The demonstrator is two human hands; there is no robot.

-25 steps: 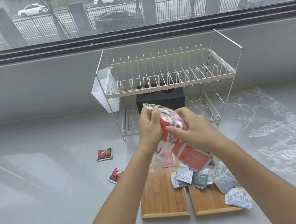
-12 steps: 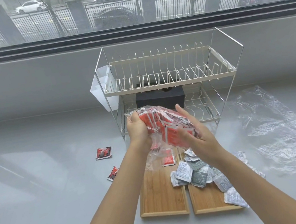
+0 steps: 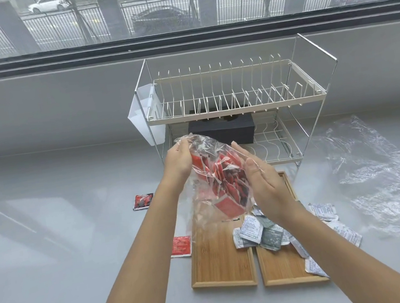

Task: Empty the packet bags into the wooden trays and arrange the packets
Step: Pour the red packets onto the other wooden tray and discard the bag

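A clear plastic bag point(image 3: 213, 175) full of red packets hangs above the left wooden tray point(image 3: 218, 258), mouth downward. My left hand point(image 3: 178, 164) grips the bag's upper end. My right hand point(image 3: 264, 183) presses against its right side with the fingers stretched out. The right wooden tray point(image 3: 282, 266) carries a heap of grey-white packets point(image 3: 259, 233), some spilling over its right edge. Two red packets lie on the counter: one point(image 3: 181, 246) beside the left tray, one point(image 3: 143, 201) farther left.
A two-tier wire dish rack point(image 3: 238, 103) stands behind the trays, with a black box point(image 3: 222, 132) on its lower shelf and a white plastic holder point(image 3: 146, 118) on its left side. An empty crumpled clear bag point(image 3: 381, 175) lies on the counter at the right.
The bag has tipped from lying across my hands to hanging mouth-down over the left tray. The red packet seen on that tray half a second ago is now hidden behind the bag.
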